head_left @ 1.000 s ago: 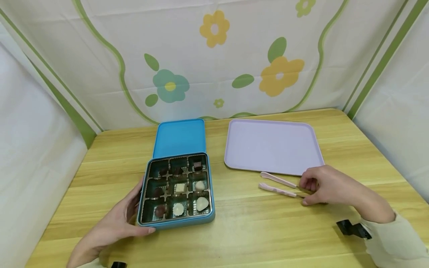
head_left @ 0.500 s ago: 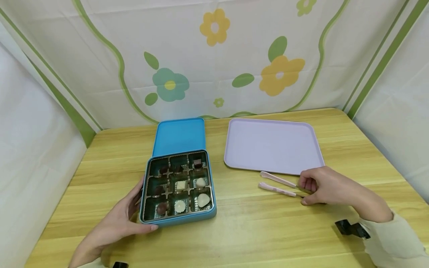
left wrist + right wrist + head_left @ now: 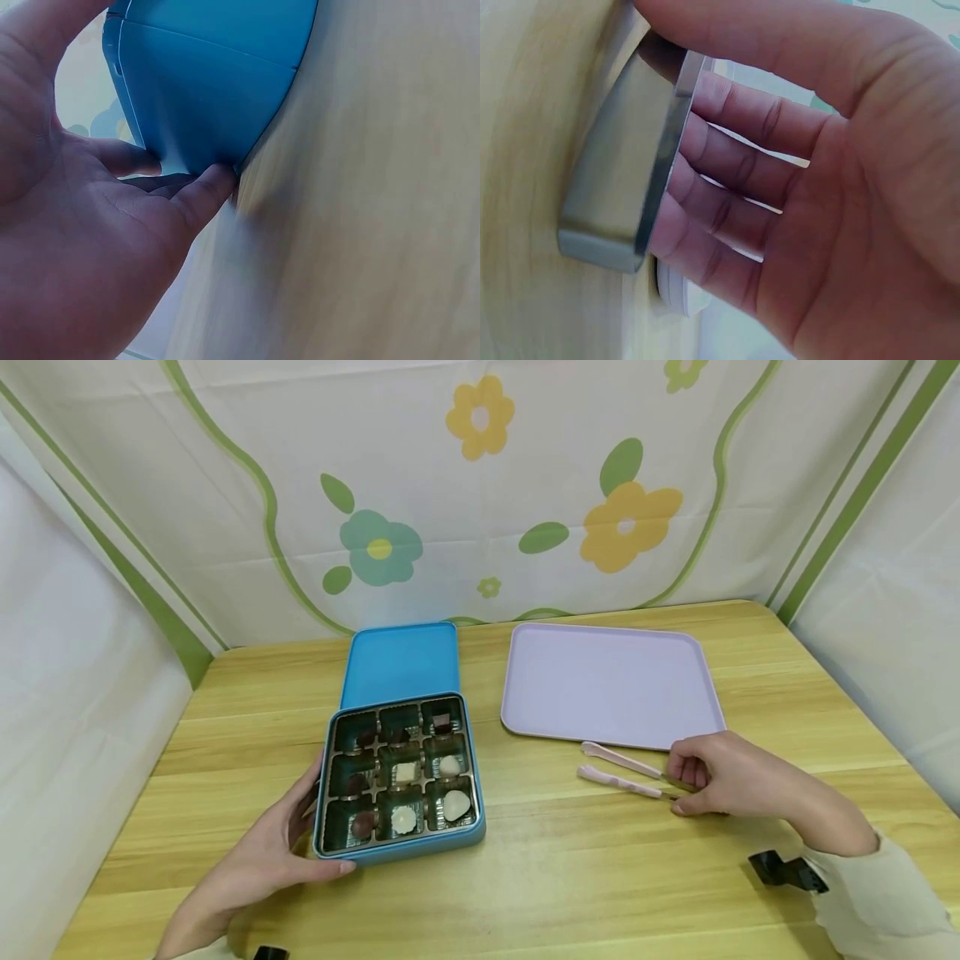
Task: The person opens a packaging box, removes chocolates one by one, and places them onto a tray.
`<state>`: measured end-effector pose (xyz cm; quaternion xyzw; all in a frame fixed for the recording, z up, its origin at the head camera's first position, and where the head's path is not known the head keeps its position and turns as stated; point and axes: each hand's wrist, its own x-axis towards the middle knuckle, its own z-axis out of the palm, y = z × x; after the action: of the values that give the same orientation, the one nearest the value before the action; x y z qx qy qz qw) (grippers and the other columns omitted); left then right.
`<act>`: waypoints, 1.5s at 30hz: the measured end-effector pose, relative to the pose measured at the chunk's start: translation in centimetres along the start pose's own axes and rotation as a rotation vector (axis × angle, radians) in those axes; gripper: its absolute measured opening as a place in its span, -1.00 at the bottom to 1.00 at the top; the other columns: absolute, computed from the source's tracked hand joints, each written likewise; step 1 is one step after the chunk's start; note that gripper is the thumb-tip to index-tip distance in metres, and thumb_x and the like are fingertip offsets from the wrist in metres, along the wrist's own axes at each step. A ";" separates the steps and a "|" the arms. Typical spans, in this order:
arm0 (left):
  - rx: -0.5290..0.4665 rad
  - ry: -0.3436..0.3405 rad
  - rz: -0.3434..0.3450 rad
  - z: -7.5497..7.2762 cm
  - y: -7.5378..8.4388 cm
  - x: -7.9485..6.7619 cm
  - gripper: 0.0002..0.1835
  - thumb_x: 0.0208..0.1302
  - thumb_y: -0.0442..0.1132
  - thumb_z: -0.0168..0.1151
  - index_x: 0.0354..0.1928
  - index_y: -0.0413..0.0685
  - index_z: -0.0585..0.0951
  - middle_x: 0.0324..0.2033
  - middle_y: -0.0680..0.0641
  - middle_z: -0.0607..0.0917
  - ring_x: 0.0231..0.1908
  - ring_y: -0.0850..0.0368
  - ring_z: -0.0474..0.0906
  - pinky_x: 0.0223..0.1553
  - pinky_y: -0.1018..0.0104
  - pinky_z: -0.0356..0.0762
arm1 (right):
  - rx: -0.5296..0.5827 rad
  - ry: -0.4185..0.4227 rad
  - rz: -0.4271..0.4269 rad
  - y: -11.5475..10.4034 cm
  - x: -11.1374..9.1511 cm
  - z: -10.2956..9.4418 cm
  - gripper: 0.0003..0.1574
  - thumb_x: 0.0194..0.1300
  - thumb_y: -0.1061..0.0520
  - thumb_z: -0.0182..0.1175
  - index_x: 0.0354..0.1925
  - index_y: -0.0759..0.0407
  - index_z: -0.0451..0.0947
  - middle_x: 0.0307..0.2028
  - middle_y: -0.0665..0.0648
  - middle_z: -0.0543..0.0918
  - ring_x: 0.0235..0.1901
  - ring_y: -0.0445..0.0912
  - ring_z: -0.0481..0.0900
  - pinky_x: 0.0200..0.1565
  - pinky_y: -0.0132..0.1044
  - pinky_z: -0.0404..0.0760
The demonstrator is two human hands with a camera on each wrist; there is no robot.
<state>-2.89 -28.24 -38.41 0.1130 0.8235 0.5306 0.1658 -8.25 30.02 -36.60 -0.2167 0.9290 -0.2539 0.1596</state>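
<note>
On the table's left half stands a square blue tin (image 3: pixel 420 850) with a nine-pocket insert of dark and white chocolates (image 3: pixel 403 819). My left hand (image 3: pixel 255 856) grips its left side, thumb at the near corner and fingers along the wall. In the left wrist view, fingertips press on the blue tin (image 3: pixel 202 90) close to the table top. My right hand (image 3: pixel 735 781) pinches the bent metal end of pink-tipped tongs (image 3: pixel 622 762) between thumb and fingers. Their two arms lie apart and point left. The steel bend of the tongs (image 3: pixel 615 172) shows in the right wrist view.
A blue lid (image 3: pixel 401 664) lies behind the tin, its near edge hidden by it. Just beyond the tongs is a lilac tray (image 3: pixel 603 685). A flowered white cloth (image 3: pixel 480 502) hangs behind the wooden table (image 3: pixel 525 893).
Over the last second the tin and my left hand have shifted slightly right and away from me. My right hand and the tongs have hardly moved.
</note>
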 end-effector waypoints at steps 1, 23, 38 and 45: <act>-0.001 0.001 -0.001 0.0 0.0 0.0 0.45 0.14 -0.28 0.67 0.77 0.28 -0.26 0.74 -0.29 -0.08 0.64 -0.52 -0.02 0.27 0.76 0.25 | -0.002 0.012 -0.014 0.0 0.0 0.0 -0.63 0.11 -0.03 0.68 -0.26 -0.08 0.66 -0.39 -0.14 0.60 -0.39 -0.34 0.46 -0.36 -0.38 0.53; 0.031 0.015 0.025 -0.4 0.1 -0.3 0.45 0.07 -0.27 0.71 0.78 0.19 -0.18 0.71 -0.33 0.03 0.55 -0.53 0.20 0.26 0.72 0.32 | 0.182 0.250 -0.045 -3.6 1.6 -0.3 -0.88 0.50 0.07 0.39 -0.04 0.00 0.70 -0.32 -0.04 0.71 -0.36 -0.20 0.55 -0.36 -0.33 0.58; 0.062 0.022 -0.007 -0.1 0.1 -0.5 0.44 0.10 -0.20 0.71 0.78 0.20 -0.20 0.72 -0.35 0.00 0.56 -0.57 0.17 0.26 0.72 0.31 | 0.132 0.396 -0.405 -8.4 6.6 -0.7 -0.66 0.33 0.23 0.51 0.03 -0.08 0.79 -0.26 -0.19 0.72 -0.33 -0.28 0.60 -0.30 -0.42 0.63; 0.051 0.017 0.005 -0.1 0.1 -0.4 0.44 0.10 -0.20 0.71 0.78 0.23 -0.20 0.72 -0.36 -0.05 0.58 -0.58 0.12 0.26 0.73 0.30 | 0.160 0.441 -0.466 -10.4 8.9 -0.6 -0.70 0.24 0.23 0.58 -0.08 -0.05 0.82 -0.32 -0.16 0.75 -0.41 -0.28 0.58 -0.35 -0.43 0.63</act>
<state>-2.56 -28.44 -38.20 0.1147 0.8380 0.5106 0.1547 -12.72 17.87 -32.16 -0.3502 0.8437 -0.3965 -0.0915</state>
